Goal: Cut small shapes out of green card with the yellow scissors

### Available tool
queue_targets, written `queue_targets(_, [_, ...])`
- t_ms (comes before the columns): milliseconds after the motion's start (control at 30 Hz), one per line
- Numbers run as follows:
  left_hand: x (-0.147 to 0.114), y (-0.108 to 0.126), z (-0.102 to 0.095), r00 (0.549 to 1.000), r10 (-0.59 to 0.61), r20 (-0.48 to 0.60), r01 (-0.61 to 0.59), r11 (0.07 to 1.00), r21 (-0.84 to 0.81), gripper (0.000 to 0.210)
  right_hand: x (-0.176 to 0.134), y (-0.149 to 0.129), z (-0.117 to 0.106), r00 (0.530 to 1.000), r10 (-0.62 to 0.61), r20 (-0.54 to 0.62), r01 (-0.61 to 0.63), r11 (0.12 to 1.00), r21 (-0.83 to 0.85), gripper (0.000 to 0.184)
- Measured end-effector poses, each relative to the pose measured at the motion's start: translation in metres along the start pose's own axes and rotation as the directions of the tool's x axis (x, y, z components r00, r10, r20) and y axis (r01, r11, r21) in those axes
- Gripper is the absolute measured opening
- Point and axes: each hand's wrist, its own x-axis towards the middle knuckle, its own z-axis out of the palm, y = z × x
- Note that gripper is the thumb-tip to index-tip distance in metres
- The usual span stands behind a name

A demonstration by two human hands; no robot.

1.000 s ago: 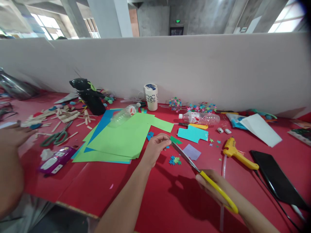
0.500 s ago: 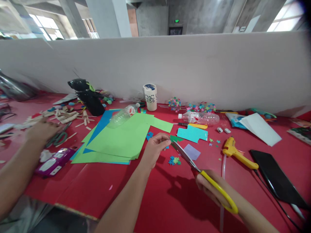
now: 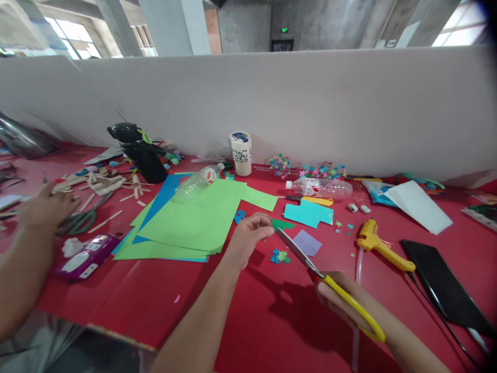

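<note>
My left hand (image 3: 248, 238) is raised over the red table, its thumb and forefinger pinched at the edge of a small green piece of paper (image 3: 284, 224). My right hand (image 3: 336, 298) grips yellow-handled scissors (image 3: 301, 251), whose blades point up and left. Their tips come close to my left fingertips and the green paper. Just below lies a little pile of blue and green paper stars (image 3: 279, 256). A purple paper square (image 3: 306, 242) rests behind the blades, and a cut cyan sheet (image 3: 308, 213) is farther back.
Green sheets (image 3: 190, 220) lie left of my hands, a plastic bottle (image 3: 194, 182) on them. Another person's hand (image 3: 48, 207) is by the wooden sticks and dark scissors (image 3: 83, 220). A yellow glue gun (image 3: 382, 246) and a black tablet-like slab (image 3: 438, 282) lie right; a cup (image 3: 241, 154) stands behind.
The other person's hand has moved left, away from the dark scissors. My hands stay nearly in place, with the yellow scissors shifted very slightly.
</note>
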Motion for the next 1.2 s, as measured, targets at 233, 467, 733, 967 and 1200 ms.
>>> queue_targets(233, [0.001, -0.002, 0.001, 1.0, -0.009, -0.022, 0.009, 1.0, 0.001, 0.007, 0.006, 0.008, 0.002, 1.0, 0.015, 0.019, -0.015, 1.0, 0.013, 0.054])
queue_targets(467, [-0.001, -0.005, 0.003, 0.989, 0.127, -0.071, -0.116, 0.984, 0.139, 0.006, 0.007, 0.008, 0.007, 1.0, 0.029, 0.001, -0.029, 0.997, 0.075, 0.053])
queue_targets(733, [-0.002, -0.001, 0.007, 0.994, 0.026, -0.107, -0.025, 1.0, 0.011, 0.007, 0.004, 0.01, 0.003, 0.993, 0.02, 0.114, -0.038, 0.986, 0.16, 0.05])
queue_targets(967, [-0.002, 0.001, 0.009, 0.997, 0.003, -0.083, -0.005, 1.0, -0.02, 0.01, 0.003, 0.007, 0.0, 0.995, 0.018, 0.098, -0.029, 0.994, 0.108, 0.052])
queue_targets(1200, [-0.001, -0.003, 0.004, 0.999, -0.037, -0.023, 0.036, 0.998, -0.043, 0.012, 0.001, 0.009, 0.0, 0.997, -0.027, 0.073, 0.023, 0.999, 0.048, 0.052])
